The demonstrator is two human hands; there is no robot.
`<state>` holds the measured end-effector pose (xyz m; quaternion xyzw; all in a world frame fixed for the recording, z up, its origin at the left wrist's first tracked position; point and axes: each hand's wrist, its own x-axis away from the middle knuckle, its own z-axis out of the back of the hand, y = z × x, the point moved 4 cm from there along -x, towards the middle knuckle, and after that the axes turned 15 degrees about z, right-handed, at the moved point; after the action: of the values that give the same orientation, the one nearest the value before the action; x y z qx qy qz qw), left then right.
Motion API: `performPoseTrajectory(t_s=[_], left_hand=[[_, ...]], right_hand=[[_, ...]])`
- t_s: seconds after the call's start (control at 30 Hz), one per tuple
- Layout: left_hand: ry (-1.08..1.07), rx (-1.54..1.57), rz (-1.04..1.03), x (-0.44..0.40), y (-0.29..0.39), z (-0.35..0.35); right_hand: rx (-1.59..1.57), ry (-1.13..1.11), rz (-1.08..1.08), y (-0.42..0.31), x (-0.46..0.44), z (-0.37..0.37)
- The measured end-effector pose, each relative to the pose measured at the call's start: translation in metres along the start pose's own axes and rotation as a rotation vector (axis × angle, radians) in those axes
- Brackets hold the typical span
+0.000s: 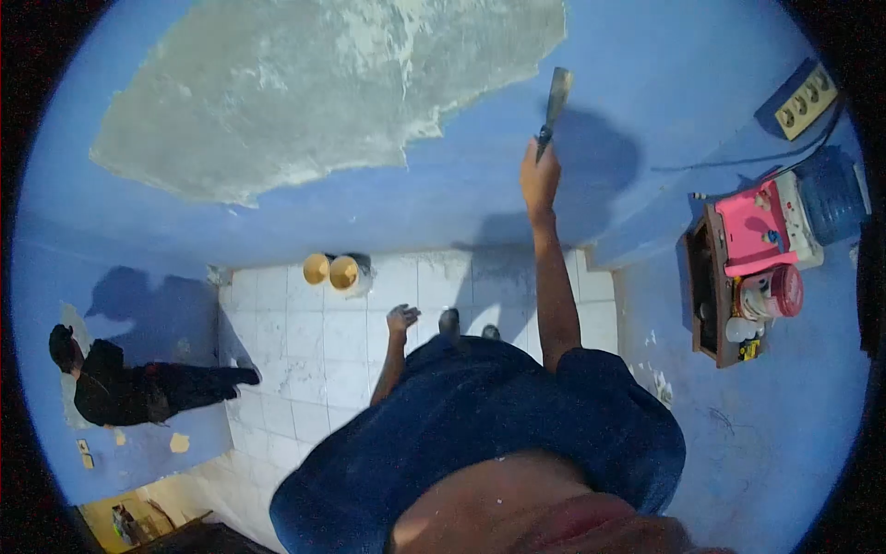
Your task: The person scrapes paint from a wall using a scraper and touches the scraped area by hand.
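My right hand [541, 177] is raised in front of the blue wall [498, 175], its fingers wrapped round the dark handle of a putty knife [557, 97]. The blade points upward, close to the wall; I cannot tell whether it touches. Left of the blade spreads a large grey patch [277, 102] with a ragged edge and whitish smears. My left hand [402, 319] hangs low over the floor with its fingers stretched out and nothing in it. Nearest to it, against the wall's foot, stand two buckets, a left one [317, 269] and a right one [345, 272], yellowish inside.
White floor tiles [305, 369] lie beneath me. At the left a person in dark clothes [115, 383] stands facing another wall. On the right a wooden cabinet [709, 346] holds a pink item [752, 226] and a red-lidded jar [784, 291]. A power strip [806, 102] hangs above.
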<state>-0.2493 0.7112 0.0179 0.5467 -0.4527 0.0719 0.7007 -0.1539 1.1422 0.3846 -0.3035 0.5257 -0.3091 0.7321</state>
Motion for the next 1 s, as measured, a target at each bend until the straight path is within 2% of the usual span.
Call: performPoseTrajectory(t_s=[0.03, 0.07, 0.1, 0.13, 0.17, 0.2, 0.23, 0.27, 0.3, 0.33, 0.37, 0.4, 0.47, 0.57, 0.7, 0.73, 0.8, 0.83, 0.87, 0.9, 0.93, 0.97, 1.0], left_hand=[[0.092, 0.117, 0.033, 0.017, -0.004, 0.001], [0.163, -0.050, 0.044, 0.010, -0.021, 0.014], [0.270, -0.469, 0.054, 0.000, -0.044, 0.034], [0.358, -1.056, 0.086, 0.001, -0.066, 0.048], [0.370, -1.371, 0.133, 0.015, -0.083, 0.058], [0.375, -1.362, 0.090, 0.032, -0.096, 0.070], [0.400, -1.400, 0.162, 0.044, -0.116, 0.087], [0.425, -1.119, 0.090, 0.056, -0.124, 0.095], [0.427, -0.843, -0.001, 0.086, -0.102, 0.088], [0.304, -0.426, 0.027, 0.105, -0.098, 0.095], [0.195, 0.044, 0.140, 0.100, -0.147, 0.119], [0.279, 0.328, 0.373, 0.121, -0.141, 0.120], [0.286, 0.462, 0.428, 0.144, -0.144, 0.137], [0.337, 0.296, 0.441, 0.140, -0.172, 0.171], [0.181, 0.120, 0.453, 0.129, -0.156, 0.211], [-0.086, 0.296, 0.443, 0.086, -0.171, 0.228], [0.019, 0.193, 0.415, 0.067, -0.164, 0.235], [-0.061, 0.080, 0.501, 0.066, -0.161, 0.236], [-0.131, -0.038, 0.575, 0.064, -0.152, 0.244], [-0.075, -0.109, 0.574, 0.064, -0.142, 0.240], [-0.008, -0.187, 0.567, 0.064, -0.135, 0.237], [-0.045, -0.159, 0.475, 0.056, -0.127, 0.233], [-0.091, -0.133, 0.383, 0.042, -0.120, 0.229]], right_hand=[[0.073, -0.157, -0.013, 0.038, 0.020, -0.007], [0.021, -0.201, -0.066, 0.089, 0.054, -0.015], [-0.031, -0.242, -0.115, 0.132, 0.083, -0.023], [-0.084, -0.393, -0.446, 0.153, 0.125, -0.013], [0.166, -0.429, -0.353, 0.254, 0.198, -0.021], [-0.311, -0.518, -0.778, 0.253, 0.260, 0.014], [-0.090, -0.712, -0.717, 0.274, 0.327, 0.041], [0.219, -0.923, -0.575, 0.291, 0.389, 0.067], [0.400, -1.084, -0.512, 0.292, 0.450, 0.100], [0.471, -1.173, -0.531, 0.284, 0.501, 0.130], [0.498, -1.212, -0.603, 0.269, 0.538, 0.153], [0.531, -1.251, -0.685, 0.253, 0.572, 0.175], [0.546, -1.202, -0.827, 0.229, 0.615, 0.199], [0.566, -1.088, -0.943, 0.196, 0.655, 0.207], [0.557, -0.936, -0.933, 0.168, 0.675, 0.165], [0.556, -0.902, -0.909, 0.164, 0.674, 0.148], [0.589, -0.873, -0.817, 0.166, 0.669, 0.119], [0.674, -0.911, -0.688, 0.174, 0.664, 0.099], [0.833, -1.002, -0.458, 0.185, 0.656, 0.072], [0.997, -1.040, -0.241, 0.195, 0.648, 0.045], [0.710, -0.355, -0.700, 0.192, 0.603, 0.032], [0.713, -0.422, -0.460, 0.163, 0.571, -0.007], [0.260, -0.185, -0.756, 0.063, 0.487, -0.006]])
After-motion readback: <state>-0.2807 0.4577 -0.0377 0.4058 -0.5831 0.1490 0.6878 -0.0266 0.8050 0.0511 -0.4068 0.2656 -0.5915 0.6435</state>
